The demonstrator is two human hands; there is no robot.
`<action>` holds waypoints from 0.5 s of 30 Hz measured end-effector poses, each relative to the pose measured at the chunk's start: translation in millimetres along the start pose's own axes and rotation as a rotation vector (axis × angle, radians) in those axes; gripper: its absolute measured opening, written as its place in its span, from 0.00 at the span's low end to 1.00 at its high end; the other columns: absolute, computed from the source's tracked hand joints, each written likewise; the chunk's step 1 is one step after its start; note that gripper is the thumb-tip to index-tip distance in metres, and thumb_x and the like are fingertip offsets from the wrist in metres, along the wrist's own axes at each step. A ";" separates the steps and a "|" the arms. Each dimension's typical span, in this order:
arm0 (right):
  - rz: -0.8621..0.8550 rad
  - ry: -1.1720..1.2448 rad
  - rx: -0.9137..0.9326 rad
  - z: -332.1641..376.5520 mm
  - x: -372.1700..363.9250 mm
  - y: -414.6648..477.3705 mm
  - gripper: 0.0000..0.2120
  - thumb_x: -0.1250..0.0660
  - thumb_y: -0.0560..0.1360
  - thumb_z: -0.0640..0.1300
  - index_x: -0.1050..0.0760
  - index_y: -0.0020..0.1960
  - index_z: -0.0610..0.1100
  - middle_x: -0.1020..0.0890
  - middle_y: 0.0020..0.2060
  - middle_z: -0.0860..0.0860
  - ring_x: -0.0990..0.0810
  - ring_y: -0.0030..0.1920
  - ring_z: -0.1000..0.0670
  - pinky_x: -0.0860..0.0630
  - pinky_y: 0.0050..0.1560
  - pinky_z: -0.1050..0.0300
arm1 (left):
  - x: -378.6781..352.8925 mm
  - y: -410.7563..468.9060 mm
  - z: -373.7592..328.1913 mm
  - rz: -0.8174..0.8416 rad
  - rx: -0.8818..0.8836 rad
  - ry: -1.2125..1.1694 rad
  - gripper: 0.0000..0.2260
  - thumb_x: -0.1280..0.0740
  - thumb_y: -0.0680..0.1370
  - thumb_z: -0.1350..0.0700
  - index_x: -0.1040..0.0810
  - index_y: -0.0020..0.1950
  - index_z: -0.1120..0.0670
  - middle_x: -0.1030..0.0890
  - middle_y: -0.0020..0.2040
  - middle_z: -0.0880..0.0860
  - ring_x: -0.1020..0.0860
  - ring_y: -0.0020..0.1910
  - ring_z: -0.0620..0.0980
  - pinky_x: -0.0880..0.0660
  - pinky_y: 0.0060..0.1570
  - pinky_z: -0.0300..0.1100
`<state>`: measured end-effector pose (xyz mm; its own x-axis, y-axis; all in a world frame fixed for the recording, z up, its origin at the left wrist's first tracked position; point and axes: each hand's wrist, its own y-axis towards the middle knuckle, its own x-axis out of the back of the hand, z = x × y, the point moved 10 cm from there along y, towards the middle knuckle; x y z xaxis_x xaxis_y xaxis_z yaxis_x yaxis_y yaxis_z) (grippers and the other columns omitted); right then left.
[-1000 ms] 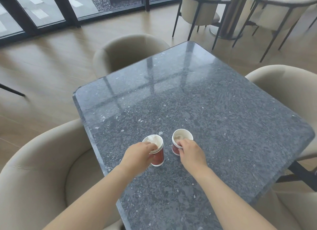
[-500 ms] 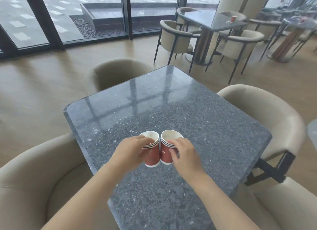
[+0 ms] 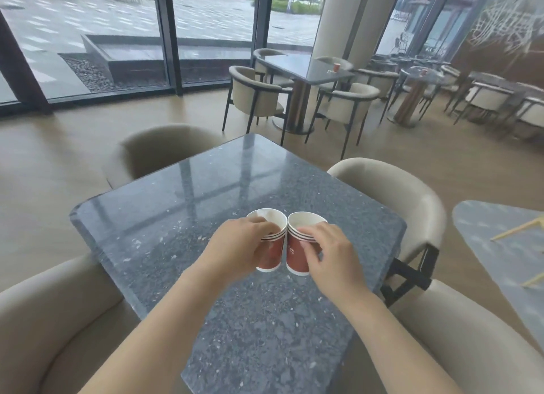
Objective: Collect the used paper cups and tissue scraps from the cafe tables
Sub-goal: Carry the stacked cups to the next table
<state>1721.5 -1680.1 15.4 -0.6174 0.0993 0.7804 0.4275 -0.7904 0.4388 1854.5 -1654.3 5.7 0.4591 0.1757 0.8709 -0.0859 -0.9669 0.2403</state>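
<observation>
My 2 bare forearms reach forward over the near edge of the dark grey speckled stone surface [image 3: 250, 181]. My left hand [image 3: 235, 252] curls round the left red paper cup [image 3: 272, 256], which has a white rim and dark stripes under the lip. The fingers wrap its left side and reach over the rim. My right hand [image 3: 332, 258] grips the right red paper cup [image 3: 295, 256], of the same make, with bent fingers lying across its striped band and right side.

The 2 cups sit side by side in front of me, over the middle of the surface. Their rims touch and their bases are slightly apart. I cannot tell whether the bases rest on the stone or hang just above it.

1 second ago the cups stood upright with a clear gap between them. Now they are together, and my view has lifted to take in more of the room.

Beige padded chairs ring the surface: 1 at my near left [image 3: 44, 320], 1 on the right [image 3: 406, 199] and 1 on the far side [image 3: 164, 149]. Farther off, a small red cup [image 3: 336, 67] stands on another dark table [image 3: 303, 70].
</observation>
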 end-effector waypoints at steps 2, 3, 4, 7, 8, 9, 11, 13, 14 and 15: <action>-0.030 0.024 0.003 4.0 15.7 -5.0 0.10 0.33 0.73 0.37 0.21 0.53 0.45 0.19 0.48 0.49 0.23 0.52 0.48 0.29 0.52 0.61 | 9.7 -1.0 -14.2 -0.016 -0.015 0.026 0.12 0.38 0.77 0.54 0.23 0.59 0.45 0.20 0.55 0.46 0.22 0.47 0.52 0.28 0.43 0.43; -0.043 0.036 0.010 5.9 23.7 -7.1 0.09 0.33 0.74 0.37 0.21 0.53 0.45 0.19 0.48 0.50 0.23 0.52 0.49 0.30 0.52 0.62 | 14.9 -1.4 -22.0 -0.026 -0.023 0.037 0.12 0.38 0.77 0.54 0.24 0.58 0.45 0.21 0.55 0.46 0.22 0.47 0.52 0.28 0.43 0.43; -0.055 0.048 0.019 7.6 32.0 -8.8 0.09 0.33 0.74 0.37 0.21 0.53 0.45 0.19 0.48 0.50 0.23 0.52 0.50 0.30 0.52 0.64 | 19.9 -2.3 -29.8 -0.037 -0.029 0.048 0.12 0.39 0.77 0.53 0.24 0.58 0.44 0.21 0.56 0.45 0.22 0.48 0.52 0.27 0.44 0.43; -0.098 0.080 0.036 8.5 61.6 -15.0 0.09 0.34 0.74 0.38 0.21 0.53 0.44 0.19 0.49 0.50 0.23 0.52 0.50 0.30 0.54 0.64 | 35.0 -5.1 -56.8 -0.076 -0.027 0.067 0.13 0.38 0.76 0.53 0.24 0.59 0.43 0.22 0.58 0.45 0.21 0.50 0.52 0.26 0.46 0.45; -0.116 0.088 0.038 7.4 73.1 -18.2 0.09 0.33 0.74 0.38 0.21 0.53 0.44 0.19 0.49 0.50 0.23 0.52 0.50 0.30 0.54 0.63 | 38.8 -5.9 -68.3 -0.091 -0.034 0.062 0.13 0.37 0.76 0.54 0.24 0.59 0.43 0.21 0.58 0.45 0.21 0.50 0.53 0.26 0.46 0.46; -0.134 0.096 0.040 5.7 85.4 -22.5 0.08 0.33 0.74 0.38 0.21 0.53 0.44 0.19 0.49 0.50 0.23 0.52 0.50 0.30 0.54 0.65 | 41.6 -6.8 -81.3 -0.104 -0.043 0.056 0.13 0.37 0.76 0.54 0.23 0.59 0.44 0.21 0.57 0.45 0.21 0.50 0.53 0.26 0.46 0.46; -0.171 0.118 0.049 1.1 110.7 -33.1 0.09 0.33 0.74 0.38 0.21 0.53 0.45 0.19 0.49 0.50 0.23 0.52 0.51 0.32 0.53 0.67 | 45.1 -9.0 -108.7 -0.126 -0.057 0.050 0.13 0.36 0.75 0.56 0.22 0.58 0.45 0.20 0.56 0.46 0.21 0.49 0.53 0.25 0.45 0.47; -0.194 0.131 0.068 -5.4 135.7 -45.3 0.08 0.32 0.73 0.38 0.21 0.52 0.44 0.18 0.48 0.50 0.22 0.51 0.51 0.29 0.54 0.64 | 46.6 -12.1 -137.2 -0.158 -0.069 0.049 0.13 0.36 0.75 0.57 0.21 0.57 0.45 0.20 0.54 0.47 0.21 0.48 0.54 0.25 0.44 0.47; -0.198 0.133 0.079 -9.5 147.1 -51.8 0.08 0.32 0.74 0.38 0.21 0.52 0.44 0.18 0.48 0.50 0.22 0.51 0.50 0.28 0.53 0.61 | 46.5 -14.6 -151.0 -0.175 -0.075 0.049 0.13 0.35 0.74 0.57 0.21 0.56 0.45 0.19 0.53 0.47 0.21 0.47 0.54 0.25 0.43 0.46; -0.201 0.135 0.088 -14.2 157.9 -58.6 0.08 0.33 0.74 0.38 0.21 0.52 0.44 0.18 0.47 0.50 0.22 0.50 0.50 0.26 0.53 0.59 | 45.5 -17.2 -164.7 -0.189 -0.080 0.050 0.13 0.35 0.74 0.57 0.21 0.56 0.45 0.19 0.53 0.46 0.21 0.47 0.53 0.25 0.41 0.45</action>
<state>1589.6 -1626.7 106.5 -0.7758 0.1627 0.6097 0.3393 -0.7071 0.6204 1731.2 -1599.1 111.8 0.4294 0.3638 0.8266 -0.0731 -0.8983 0.4333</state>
